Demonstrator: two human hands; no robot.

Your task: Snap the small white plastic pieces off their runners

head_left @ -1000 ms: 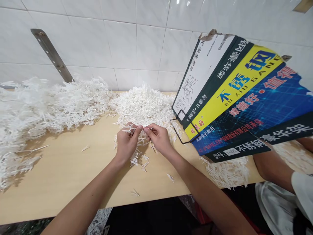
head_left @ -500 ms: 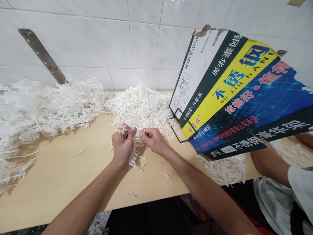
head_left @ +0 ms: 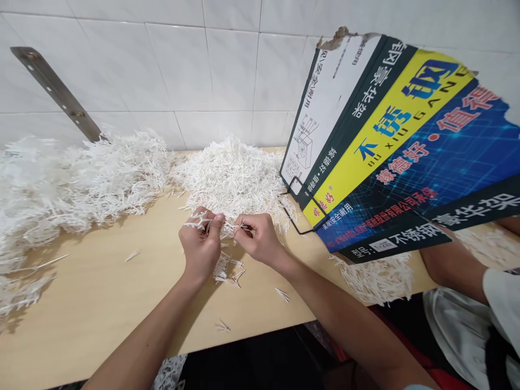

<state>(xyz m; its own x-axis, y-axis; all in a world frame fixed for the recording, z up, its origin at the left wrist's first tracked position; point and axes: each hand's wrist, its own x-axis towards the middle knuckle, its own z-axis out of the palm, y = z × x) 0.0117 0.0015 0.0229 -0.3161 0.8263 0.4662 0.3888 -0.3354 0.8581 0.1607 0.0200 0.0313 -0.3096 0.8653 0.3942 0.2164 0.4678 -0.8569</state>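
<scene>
Left hand (head_left: pixel 201 244) and right hand (head_left: pixel 258 236) are both pinching a white branched piece (head_left: pixel 221 223), just on the near side of the middle white pile (head_left: pixel 233 176). Printed cardboard (head_left: pixel 390 151) stands right of it.

Left hand (head_left: pixel 200 246) and right hand (head_left: pixel 260 238) pinch white branched strands (head_left: pixel 199 218) near a white pile (head_left: pixel 233 168)

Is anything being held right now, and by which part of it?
Yes, a white branched piece: the left hand grips its stem and the right hand pinches its thin tips.
</scene>
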